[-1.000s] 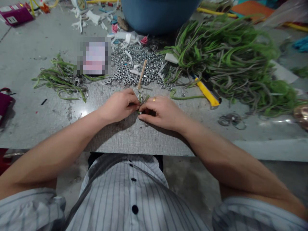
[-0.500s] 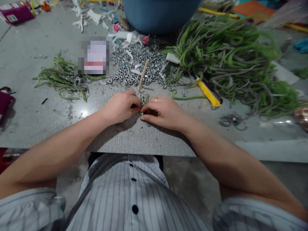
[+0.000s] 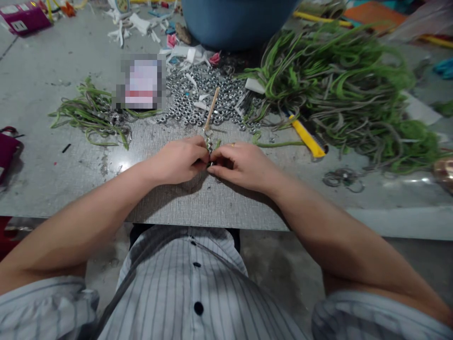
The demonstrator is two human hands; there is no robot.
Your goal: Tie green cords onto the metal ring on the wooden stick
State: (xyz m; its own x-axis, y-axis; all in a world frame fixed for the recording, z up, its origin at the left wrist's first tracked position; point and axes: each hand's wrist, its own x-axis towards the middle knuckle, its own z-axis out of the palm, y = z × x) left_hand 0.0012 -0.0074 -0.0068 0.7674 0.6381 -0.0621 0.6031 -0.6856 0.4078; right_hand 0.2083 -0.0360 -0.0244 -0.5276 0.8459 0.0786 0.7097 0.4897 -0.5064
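Observation:
My left hand (image 3: 182,159) and my right hand (image 3: 244,163) meet fingertip to fingertip near the table's front edge, both closed in a pinch. Between them runs a short green cord with metal nuts (image 3: 209,142) along it; its lower part is mostly covered by my fingers. Just above it, a thin wooden stick (image 3: 212,108) lies tilted against a spread of loose metal nuts (image 3: 191,101). Beyond my right hand, a single green cord (image 3: 279,144) stretches toward a yellow-handled cutter (image 3: 307,137).
A large heap of green and grey cords (image 3: 339,89) fills the right side. A smaller bundle of cords (image 3: 92,113) lies at left, beside a blurred-out card (image 3: 141,85). At the back stands a blue tub (image 3: 240,23), with white scraps (image 3: 139,23) near it.
My fingertips have shifted slightly at the cord, and my right hand has turned a little, so its ring shows less. Everything on the table stays put.

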